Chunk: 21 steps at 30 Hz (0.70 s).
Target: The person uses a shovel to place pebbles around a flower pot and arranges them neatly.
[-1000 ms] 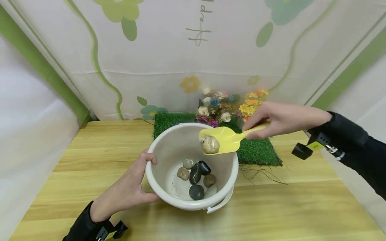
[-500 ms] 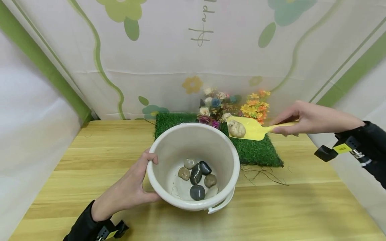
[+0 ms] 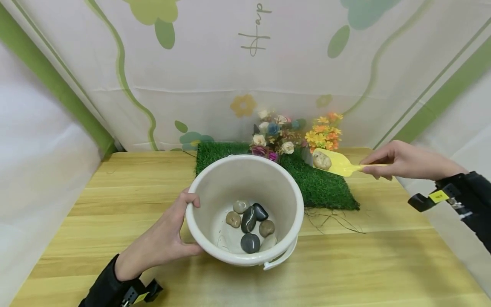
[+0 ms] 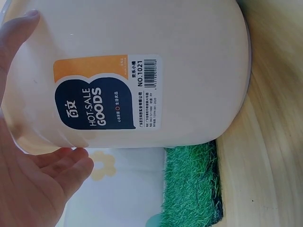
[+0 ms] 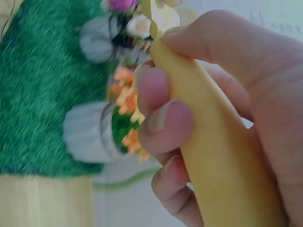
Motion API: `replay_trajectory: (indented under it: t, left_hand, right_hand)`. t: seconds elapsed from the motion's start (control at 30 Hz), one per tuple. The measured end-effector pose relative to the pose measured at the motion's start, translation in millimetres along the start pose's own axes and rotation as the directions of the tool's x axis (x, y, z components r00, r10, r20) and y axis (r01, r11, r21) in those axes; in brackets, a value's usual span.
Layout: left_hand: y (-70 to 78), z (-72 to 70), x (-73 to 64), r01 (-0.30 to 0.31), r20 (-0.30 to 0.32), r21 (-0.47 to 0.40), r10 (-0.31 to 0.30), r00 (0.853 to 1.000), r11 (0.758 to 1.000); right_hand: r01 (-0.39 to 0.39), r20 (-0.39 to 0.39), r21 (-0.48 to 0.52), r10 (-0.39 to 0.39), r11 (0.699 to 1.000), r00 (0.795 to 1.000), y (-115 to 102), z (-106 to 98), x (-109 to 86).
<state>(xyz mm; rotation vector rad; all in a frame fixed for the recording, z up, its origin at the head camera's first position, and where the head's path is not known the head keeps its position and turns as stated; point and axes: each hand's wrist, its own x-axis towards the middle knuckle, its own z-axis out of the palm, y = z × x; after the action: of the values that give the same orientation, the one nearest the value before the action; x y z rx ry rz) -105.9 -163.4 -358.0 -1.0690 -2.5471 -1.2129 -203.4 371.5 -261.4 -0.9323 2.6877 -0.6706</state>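
Wood grain covers the bench (image 3: 115, 192); use its flat surface as your reference for every tilt you make. On its far side lies the green mat (image 3: 322, 192), with loose strands at its near edge. The white bucket (image 3: 245, 175) stands on the bench in front of the mat, hiding part of it. Brace it with your left hand (image 3: 159, 241): the fingers hook over the rim while the thumb lies against the outer wall. Grip firmly, but do not lean on the rim; an uneven load could tip the bucket.

Toward the back of the mat stand the mixed bouquet (image 3: 274, 134) and the orange-yellow flowers (image 3: 324, 133). Allow clearance here: the blade appears in front of the latter's pot, and contact cannot be confirmed.

The yellow scoop (image 3: 339, 164) is in your right hand (image 3: 412, 162), fingers and thumb wrapped closely round the handle, blade pointing left. Turn the wrist slowly and avoid rolling the handle.

Seven or so loose stones (image 3: 249, 219), dark and pale, lie on the bucket floor. The cream stone (image 3: 321, 161) rides on the blade, close to the front lip. Its rounded form will probably roll readily; hold the lip slightly raised.
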Motion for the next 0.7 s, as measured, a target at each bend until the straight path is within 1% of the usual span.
replay_trajectory:
  t: [0.13,0.3,0.6,0.7]
  left_hand:
    - [-0.2,0.0,0.6,0.003,-0.004,0.004,-0.003,1.000,1.000]
    - [0.4,0.4,1.4,-0.006,-0.014,0.003,0.006,1.000,1.000]
    - [-0.4,0.1,-0.2,-0.008,-0.009,-0.004,0.008,1.000,1.000]
    - [0.0,0.0,0.0,-0.009,-0.007,-0.007,0.009,1.000,1.000]
  right_hand:
    - [-0.027,-0.018,0.013,0.027,1.000,0.999,20,5,-6.8]
    - [-0.104,-0.038,0.016,0.105,0.994,0.994,40,12,-13.2]
    - [-0.177,-0.055,0.033,0.178,0.984,0.982,75,25,-22.2]
    - [-0.184,-0.055,0.035,0.185,0.982,0.981,84,30,-24.1]
